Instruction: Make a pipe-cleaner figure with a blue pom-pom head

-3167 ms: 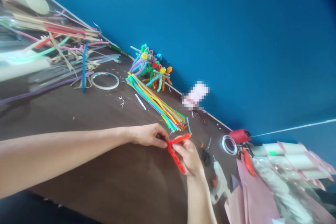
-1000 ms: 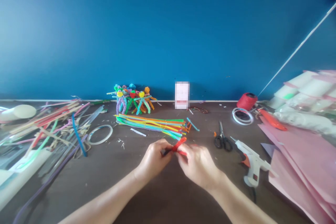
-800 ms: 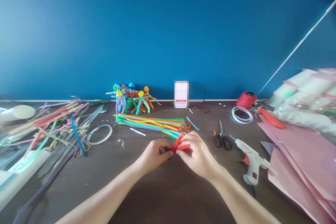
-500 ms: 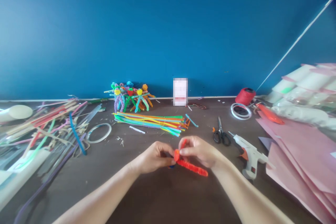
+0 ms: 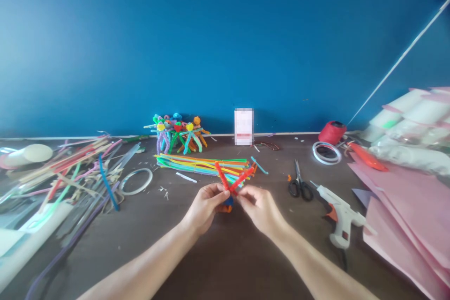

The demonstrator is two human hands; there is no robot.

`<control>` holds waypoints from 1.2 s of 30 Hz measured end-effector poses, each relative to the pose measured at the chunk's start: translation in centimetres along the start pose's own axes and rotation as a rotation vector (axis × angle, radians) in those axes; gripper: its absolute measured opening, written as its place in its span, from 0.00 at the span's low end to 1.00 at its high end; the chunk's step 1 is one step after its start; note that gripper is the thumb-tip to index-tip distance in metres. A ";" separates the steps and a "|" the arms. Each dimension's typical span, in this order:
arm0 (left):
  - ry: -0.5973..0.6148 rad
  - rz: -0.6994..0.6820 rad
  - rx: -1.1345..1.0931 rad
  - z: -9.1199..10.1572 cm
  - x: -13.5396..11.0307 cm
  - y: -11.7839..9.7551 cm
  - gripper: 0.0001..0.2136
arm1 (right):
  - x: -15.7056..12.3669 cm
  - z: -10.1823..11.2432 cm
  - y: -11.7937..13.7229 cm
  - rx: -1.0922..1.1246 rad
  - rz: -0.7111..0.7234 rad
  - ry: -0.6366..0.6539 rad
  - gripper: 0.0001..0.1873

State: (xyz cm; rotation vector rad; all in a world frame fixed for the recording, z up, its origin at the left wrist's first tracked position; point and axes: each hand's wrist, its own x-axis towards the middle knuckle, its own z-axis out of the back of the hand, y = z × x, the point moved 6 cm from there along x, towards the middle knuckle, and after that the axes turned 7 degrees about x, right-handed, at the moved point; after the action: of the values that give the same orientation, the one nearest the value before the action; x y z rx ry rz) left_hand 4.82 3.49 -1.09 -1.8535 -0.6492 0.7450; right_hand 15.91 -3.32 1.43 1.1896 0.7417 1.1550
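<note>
My left hand [image 5: 205,204] and my right hand [image 5: 258,205] meet over the middle of the dark brown table [image 5: 218,267], fingers pinched together. Between them they hold a red pipe cleaner [image 5: 234,179] whose two ends stick up and apart in a V. Something small, blue and orange, shows just below the fingertips. Right behind the hands lies a bundle of coloured pipe cleaners [image 5: 202,167]. Several finished pipe-cleaner figures [image 5: 177,132] stand against the blue wall.
Black scissors [image 5: 299,184] and a white glue gun [image 5: 340,215] lie to the right, with pink paper sheets [image 5: 411,206], a tape ring [image 5: 325,153] and a red spool [image 5: 332,132] beyond. A tape ring [image 5: 135,181] and a heap of strips [image 5: 66,168] fill the left.
The view has levelled out. The red pipe cleaner, which trailed down to the right under my right hand half a second ago, now points up in a V between both hands.
</note>
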 end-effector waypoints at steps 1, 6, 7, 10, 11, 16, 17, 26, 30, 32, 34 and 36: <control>-0.022 0.002 0.012 0.1 0.0 0.0 0.08 | -0.2 0.1 0.6 -0.114 0.071 0.000 0.08; -0.067 0.019 0.132 0.5 0.1 0.3 0.10 | -1.0 -0.2 2.7 -0.481 0.323 0.060 0.09; -0.073 0.009 0.185 0.6 0.2 0.2 0.10 | -1.1 -0.4 3.0 -0.536 0.364 0.065 0.09; -0.092 -0.086 0.410 0.6 0.1 -0.4 0.09 | -1.5 -0.9 3.6 -0.665 0.442 0.060 0.09; -0.096 -0.125 0.494 0.5 0.0 -0.7 0.09 | -1.6 -1.0 3.8 -0.697 0.460 0.057 0.09; -0.101 -0.242 0.813 0.2 -0.4 -1.3 0.06 | -2.0 -0.8 5.1 -0.797 0.543 0.003 0.11; -0.087 -0.247 0.846 0.1 -0.4 -1.3 0.06 | -1.9 -0.6 5.3 -0.786 0.548 -0.005 0.10; 0.426 -0.067 0.693 -1.6 -0.8 -0.4 0.08 | -0.3 0.5 0.9 -0.049 -0.120 0.392 0.05; 0.550 -0.014 0.508 -2.3 -1.8 -0.8 0.07 | -0.8 -0.7 -0.6 0.400 -0.373 0.570 0.12; 0.537 0.026 0.346 -2.3 -1.9 -0.7 0.07 | -0.9 -1.2 -0.8 0.534 -0.427 0.572 0.13; 0.464 0.040 0.212 -2.1 -1.6 -0.5 0.08 | -0.7 -1.4 -0.9 0.582 -0.420 0.487 0.12; 0.345 0.037 0.118 -1.6 -1.1 -0.2 0.09 | -0.2 -1.1 -0.8 0.536 -0.347 0.339 0.09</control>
State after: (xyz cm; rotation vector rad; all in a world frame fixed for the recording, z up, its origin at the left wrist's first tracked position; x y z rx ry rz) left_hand 5.24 1.83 -0.16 -1.8307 -0.3428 0.4597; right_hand 15.10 -3.18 0.32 1.2399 1.5233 0.8952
